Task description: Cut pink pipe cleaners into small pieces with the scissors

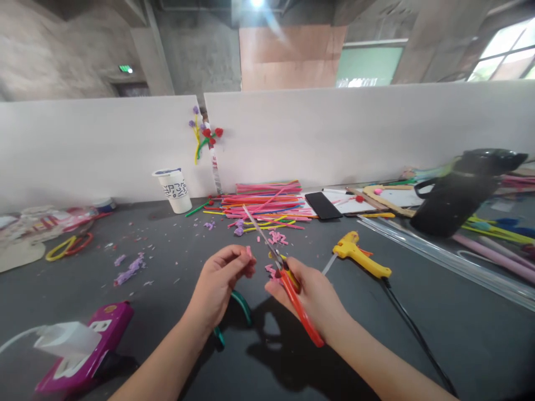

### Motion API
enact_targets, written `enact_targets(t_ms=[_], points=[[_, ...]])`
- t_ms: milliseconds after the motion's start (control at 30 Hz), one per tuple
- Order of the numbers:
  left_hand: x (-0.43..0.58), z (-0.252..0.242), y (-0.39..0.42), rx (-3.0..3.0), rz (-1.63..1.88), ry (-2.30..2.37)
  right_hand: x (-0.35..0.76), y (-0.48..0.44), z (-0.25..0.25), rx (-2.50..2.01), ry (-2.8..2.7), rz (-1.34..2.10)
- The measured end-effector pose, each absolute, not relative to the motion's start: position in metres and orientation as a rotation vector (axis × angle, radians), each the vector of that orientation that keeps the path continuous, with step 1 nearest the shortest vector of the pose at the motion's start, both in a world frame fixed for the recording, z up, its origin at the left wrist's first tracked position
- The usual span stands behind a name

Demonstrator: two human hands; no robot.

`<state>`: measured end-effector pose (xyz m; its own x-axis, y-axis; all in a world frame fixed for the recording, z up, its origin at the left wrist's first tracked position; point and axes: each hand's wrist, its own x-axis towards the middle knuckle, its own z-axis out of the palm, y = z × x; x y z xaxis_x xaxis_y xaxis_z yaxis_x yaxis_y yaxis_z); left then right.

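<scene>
The left hand (228, 275) hangs over the dark grey tabletop (167, 250), thumb and fingers pinched together on a short, soft-looking pink piece (249, 252) whose end shows at the fingertips. Facing it, the right hand (311, 292) is wrapped around a pair of red-handled metal scissors (292, 298); from where I stand I can't tell whether the blades are parted. What matters most is how these two lie: the pink piece is just to the left of the blades, with a gap between, and the left hand holding it is plainly the nearer one. The scissors' long axis slants from near right to far left, so the tips point past the pinched fingers toward the far side. The piece itself looks roughly upright, though it is too small to be sure. Beyond the blades lies a scatter of cut pink bits (278, 238), and farther off a heap of thin, mostly pink and red fuzzy stems (267, 203). A tool with curved green handles (242, 306) lies partly hidden beneath the left hand, while a yellow plastic glue gun (361, 256) rests to the right of the right hand.
</scene>
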<state>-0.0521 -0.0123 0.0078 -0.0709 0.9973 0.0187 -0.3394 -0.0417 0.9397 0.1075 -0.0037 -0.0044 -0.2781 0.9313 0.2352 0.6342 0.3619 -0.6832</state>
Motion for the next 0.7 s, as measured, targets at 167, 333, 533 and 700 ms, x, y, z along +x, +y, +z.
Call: enact_targets(t_ms=[167,333,533,700], points=[[-0.058,0.014,-0.011,0.934,1.684,0.907,0.109,-0.005,-0.015,-1.423,-2.259,0.191],[-0.059,0.015,-0.012,0.942,1.697,0.864,0.108,-0.005,-0.02,-1.377,-2.319,0.037],[-0.06,0.013,-0.012,0.932,1.676,0.838,0.108,-0.005,-0.021,-1.357,-2.327,-0.026],[-0.061,0.011,-0.011,0.944,1.674,0.836,0.108,-0.005,-0.022,-1.332,-2.31,-0.067]])
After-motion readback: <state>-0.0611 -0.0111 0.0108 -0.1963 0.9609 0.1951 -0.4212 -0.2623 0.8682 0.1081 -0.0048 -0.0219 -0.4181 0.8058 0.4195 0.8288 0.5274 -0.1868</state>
